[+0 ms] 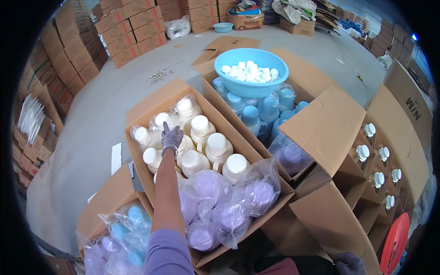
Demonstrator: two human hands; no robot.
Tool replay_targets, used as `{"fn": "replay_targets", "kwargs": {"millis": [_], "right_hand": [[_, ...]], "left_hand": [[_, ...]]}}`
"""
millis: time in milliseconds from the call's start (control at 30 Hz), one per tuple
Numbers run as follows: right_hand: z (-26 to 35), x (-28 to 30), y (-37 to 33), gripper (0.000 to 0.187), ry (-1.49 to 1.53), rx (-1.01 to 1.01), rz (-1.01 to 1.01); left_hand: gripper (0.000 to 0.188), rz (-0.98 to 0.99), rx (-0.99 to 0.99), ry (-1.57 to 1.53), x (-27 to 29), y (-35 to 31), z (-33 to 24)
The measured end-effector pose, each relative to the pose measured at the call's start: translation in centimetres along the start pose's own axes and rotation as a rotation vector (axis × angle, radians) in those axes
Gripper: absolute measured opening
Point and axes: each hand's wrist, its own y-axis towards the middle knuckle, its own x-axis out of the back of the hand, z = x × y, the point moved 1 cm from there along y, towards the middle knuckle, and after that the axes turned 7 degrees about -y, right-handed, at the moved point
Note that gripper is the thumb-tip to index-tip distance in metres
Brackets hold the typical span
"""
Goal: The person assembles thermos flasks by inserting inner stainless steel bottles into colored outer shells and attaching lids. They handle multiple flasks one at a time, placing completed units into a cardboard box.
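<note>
My left hand (172, 136), in a grey glove with a bracelet at the wrist, reaches over the middle carton (139, 106). Its fingers are stretched and apart beside a bagged cream thermos jug (165, 120); whether they touch it I cannot tell. Several cream jugs with white lids, such as one cream jug (219, 145), stand around the hand, some bare and some in clear plastic. Bagged lilac jugs (229, 215) fill the carton's near end. My right hand (349, 264), also gloved, is at the lower edge, its fingers mostly hidden.
Behind stands a carton of blue jugs (251, 118), with a blue basin (252, 87) of white caps on top. At right, a divided carton (353, 183) holds several white-topped necks near a red round object (395, 244). Bagged blue and lilac items (121, 233) fill the lower-left carton.
</note>
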Motion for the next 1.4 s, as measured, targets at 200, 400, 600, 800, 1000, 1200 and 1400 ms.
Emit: {"fn": "replay_targets", "kwargs": {"millis": [200, 400, 600, 800, 1000, 1200, 1400], "right_hand": [[0.6, 0.2, 0.5, 0.022, -0.021, -0.021, 0.045], [1.4, -0.1, -0.5, 0.024, -0.053, -0.027, 0.052], [2.9, -0.4, 1.7, 0.088, 0.075, 0.337, -0.242], [5.9, 5.1, 2.1, 0.032, 0.514, 0.413, -0.376], [-4.2, 17.7, 4.5, 0.036, 1.66, 0.457, 0.118], [-2.4, 10.3, 0.8, 0.067, 1.244, 0.701, -0.692], [-3.4, 1.3, -4.7, 0.106, 0.562, 0.642, -0.756]], "left_hand": [[0.049, -0.099, -0.037, -0.024, -1.8, 0.1, 2.0], [0.039, 0.113, -0.691, -1.001, 0.6, -12.4, -7.9], [0.033, 0.894, -1.343, -1.187, 14.6, -38.5, -23.7], [0.036, 0.955, -1.488, -1.394, 19.5, -40.0, -30.1], [0.065, 0.255, -1.769, -0.682, 17.6, -42.7, -30.1], [0.027, 0.417, -1.169, -1.014, 10.8, -42.6, -34.3], [0.037, 1.199, -0.4, -1.517, 12.7, -47.4, -38.6]]}}
